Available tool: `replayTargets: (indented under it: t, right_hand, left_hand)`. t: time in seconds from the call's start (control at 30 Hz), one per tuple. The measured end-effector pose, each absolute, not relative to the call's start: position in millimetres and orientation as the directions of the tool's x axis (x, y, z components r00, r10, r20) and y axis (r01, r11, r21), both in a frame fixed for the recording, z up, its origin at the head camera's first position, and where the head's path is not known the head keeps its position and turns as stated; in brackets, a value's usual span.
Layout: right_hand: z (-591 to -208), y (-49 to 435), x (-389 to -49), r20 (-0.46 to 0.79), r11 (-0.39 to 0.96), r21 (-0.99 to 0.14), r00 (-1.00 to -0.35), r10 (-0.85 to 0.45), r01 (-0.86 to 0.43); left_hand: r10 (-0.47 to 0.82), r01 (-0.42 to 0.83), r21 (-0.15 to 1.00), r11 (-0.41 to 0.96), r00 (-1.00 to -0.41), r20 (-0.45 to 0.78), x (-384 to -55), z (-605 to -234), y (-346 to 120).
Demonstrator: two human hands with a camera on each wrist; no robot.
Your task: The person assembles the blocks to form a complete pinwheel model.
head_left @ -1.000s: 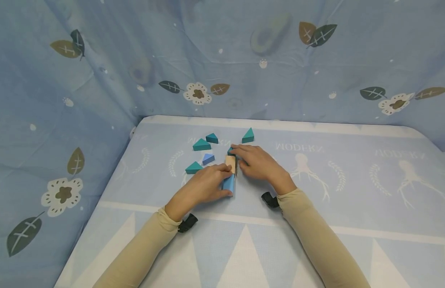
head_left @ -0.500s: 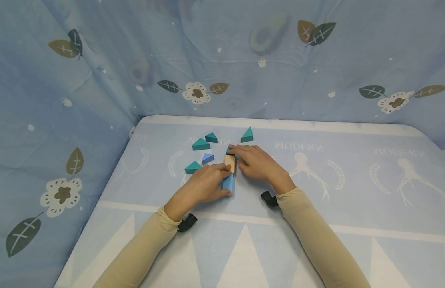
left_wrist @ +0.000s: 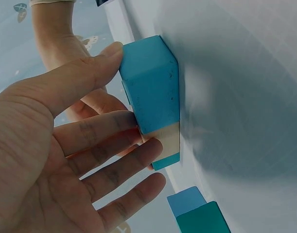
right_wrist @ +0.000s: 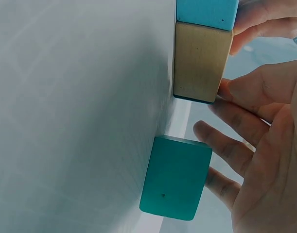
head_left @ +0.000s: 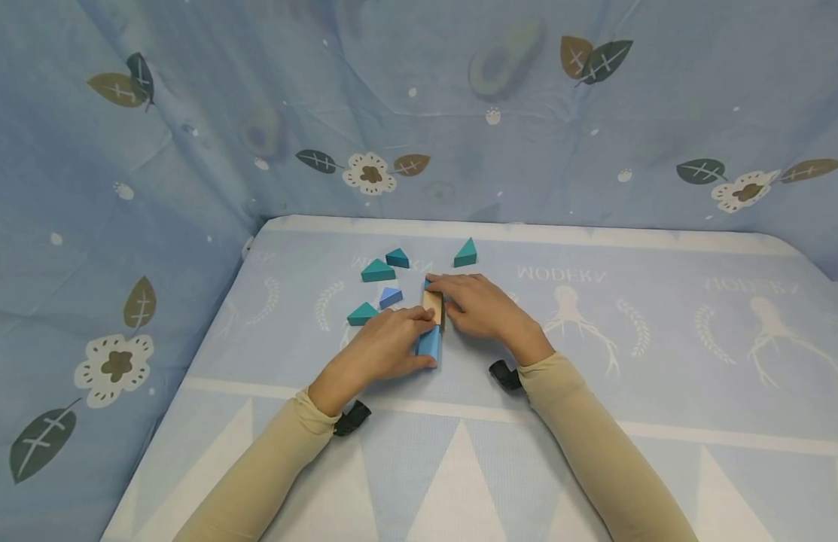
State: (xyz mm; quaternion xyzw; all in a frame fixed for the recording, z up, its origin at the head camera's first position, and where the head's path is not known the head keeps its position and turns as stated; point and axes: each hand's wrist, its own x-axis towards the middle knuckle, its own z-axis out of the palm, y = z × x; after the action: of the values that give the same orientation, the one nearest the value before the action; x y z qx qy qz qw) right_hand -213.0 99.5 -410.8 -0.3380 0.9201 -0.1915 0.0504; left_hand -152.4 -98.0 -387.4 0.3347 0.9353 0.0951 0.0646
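Observation:
In the head view, a row of blocks lies on the table: a light blue block [head_left: 428, 343] nearest, a plain wooden block [head_left: 432, 302] in the middle, and a small teal block [head_left: 428, 284] at the far end, mostly hidden by fingers. My left hand [head_left: 388, 345] pinches the light blue block lengthwise, thumb on its near end, and a fingertip rests by the wooden block. My right hand [head_left: 482, 305] has its index finger across the far teal block and its thumb near the wooden block's right side. The blocks touch end to end in the right wrist view.
Left of the row lie a teal triangular block [head_left: 362, 314], a blue triangular block [head_left: 391, 297], another teal triangle [head_left: 378, 271] and a dark teal triangle [head_left: 397, 258]. A taller teal triangle [head_left: 465, 254] stands beyond my right hand. A patterned curtain [head_left: 419, 113] rises behind the table.
My right index finger and the far teal block have shifted slightly left, and less of the block's teal top shows. My left hand holds its place on the light blue block.

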Motion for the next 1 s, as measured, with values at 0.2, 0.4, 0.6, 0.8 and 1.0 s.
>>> replayTargets:
  t: [0.2,0.4,0.6,0.8,1.0]
  right_hand:
    - [-410.0,99.9,-212.2,0.037,0.699,-0.381,-0.765,-0.643,-0.606]
    - [-410.4,98.4,-211.7,0.032,0.703,-0.378,-0.768,-0.64,-0.602]
    - [-410.0,96.3,-210.7,0.039,0.701,-0.374,-0.765,-0.643,-0.607]
    - [-409.5,95.6,-210.7,0.043,0.706,-0.368,-0.769,-0.637,-0.605]
    - [-411.0,94.9,-209.8,0.053,0.702,-0.372,-0.769,-0.637,-0.607]
  left_hand:
    - [0.641,0.617,0.223,0.755,-0.765,-0.053,-152.1,-386.8,-97.7]
    - [0.643,0.62,0.22,0.753,-0.765,-0.045,-152.2,-386.7,-97.9]
    - [0.641,0.619,0.222,0.754,-0.766,-0.04,-151.9,-386.2,-98.3]
    - [0.642,0.62,0.22,0.753,-0.766,-0.038,-152.2,-386.3,-98.2]
    - [0.645,0.624,0.213,0.752,-0.763,-0.039,-151.5,-386.9,-98.0]
